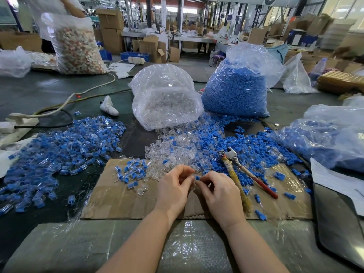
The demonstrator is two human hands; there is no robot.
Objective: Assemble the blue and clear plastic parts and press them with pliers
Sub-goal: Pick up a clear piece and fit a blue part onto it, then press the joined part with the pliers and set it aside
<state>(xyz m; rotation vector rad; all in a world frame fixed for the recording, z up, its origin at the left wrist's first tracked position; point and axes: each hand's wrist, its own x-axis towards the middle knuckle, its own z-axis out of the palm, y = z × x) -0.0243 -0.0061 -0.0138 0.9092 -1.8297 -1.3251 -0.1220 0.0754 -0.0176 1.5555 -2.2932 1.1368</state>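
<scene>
- Right, closest to the person, both forearms reach in over the near edge of the bench [59,99], across a strip of bubble wrap [189,247] and onto the cardboard sheet [122,200].
- Left hand [173,191]: fingers curled, thumb and forefinger pinched together at the tips. What they pinch looks like a clear part, but it is too small and see-through to be sure.
- Right hand [220,194]: fingers curled as well, fingertips pinching a small blue part [197,177], which sits right between the two hands, just above the cardboard.
- So the step in hand reads as fitting blue into clear, by fingers alone. The pressing has not begun.
- Next move, as I judge it: seat the pair squarely, then free the right hand to reach for the pliers [242,170], lying untouched just beside it, handles toward the near right, head toward the far side.
- Just past the fingertips, a loose heap of clear parts [173,148] in the middle, and loose blue parts [254,146] spread to its right, around the pliers' head.
- Toward the left edge, a broad pile of joined blue-and-clear pieces [65,146], with a smaller scatter on the cardboard's far left corner.
- Farther back, mid-bench, the open bag of clear parts [165,95] spills forward, and the bag of blue parts [236,89] stands touching its right side.
- At the far left, a tall bag of pale mixed pieces [76,46].
</scene>
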